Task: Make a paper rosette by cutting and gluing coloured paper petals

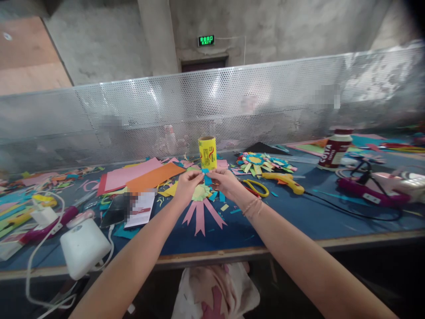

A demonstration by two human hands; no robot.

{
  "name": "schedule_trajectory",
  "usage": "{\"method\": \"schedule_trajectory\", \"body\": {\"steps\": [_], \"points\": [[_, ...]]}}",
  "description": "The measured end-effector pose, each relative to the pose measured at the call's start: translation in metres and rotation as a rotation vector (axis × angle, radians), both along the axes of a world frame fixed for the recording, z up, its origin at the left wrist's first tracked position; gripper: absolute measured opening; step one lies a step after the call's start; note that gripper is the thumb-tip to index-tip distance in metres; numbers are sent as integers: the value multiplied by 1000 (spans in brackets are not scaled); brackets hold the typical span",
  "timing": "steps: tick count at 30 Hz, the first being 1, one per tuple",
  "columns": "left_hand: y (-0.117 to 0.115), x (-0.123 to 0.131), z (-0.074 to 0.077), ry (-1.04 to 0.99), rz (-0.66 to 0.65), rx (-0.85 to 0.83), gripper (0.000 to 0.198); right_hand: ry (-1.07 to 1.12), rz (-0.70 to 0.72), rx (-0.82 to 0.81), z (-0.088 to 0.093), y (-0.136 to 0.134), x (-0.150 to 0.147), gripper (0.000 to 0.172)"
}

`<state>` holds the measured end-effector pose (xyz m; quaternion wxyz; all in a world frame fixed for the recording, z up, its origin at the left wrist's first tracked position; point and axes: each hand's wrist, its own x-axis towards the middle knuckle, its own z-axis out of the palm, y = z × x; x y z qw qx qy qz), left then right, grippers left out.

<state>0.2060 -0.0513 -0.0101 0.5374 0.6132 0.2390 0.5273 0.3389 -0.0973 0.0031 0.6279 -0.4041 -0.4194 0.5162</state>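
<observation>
Between my two hands is a small blue paper piece, pinched by the fingertips of both. My left hand has it from the left, and my right hand from the right. Just below them on the table lies a paper rosette with a pale yellow-green centre and pink notched paper strips fanning toward me. Behind the hands stands a yellow tape roll on its end. Yellow-handled scissors rest right of my right hand.
A yellow glue gun trails a black cable to the right. Coloured paper sheets and a phone lie left. A Costa bottle stands right, near finished-looking rosettes. A perforated metal screen runs behind the table.
</observation>
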Motion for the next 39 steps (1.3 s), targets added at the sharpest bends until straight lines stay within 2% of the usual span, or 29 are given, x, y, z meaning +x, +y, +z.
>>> {"method": "schedule_trajectory", "body": {"steps": [16, 29, 39], "points": [[-6, -1, 5, 65, 39, 36, 16, -73, -113, -10, -1, 0, -5, 35], [-3, 0, 3, 20, 26, -11, 17, -48, -82, 2, 1, -2, -5, 36], [1, 1, -1, 17, -13, -18, 19, -111, -115, 31, -7, 4, -3, 35]]}}
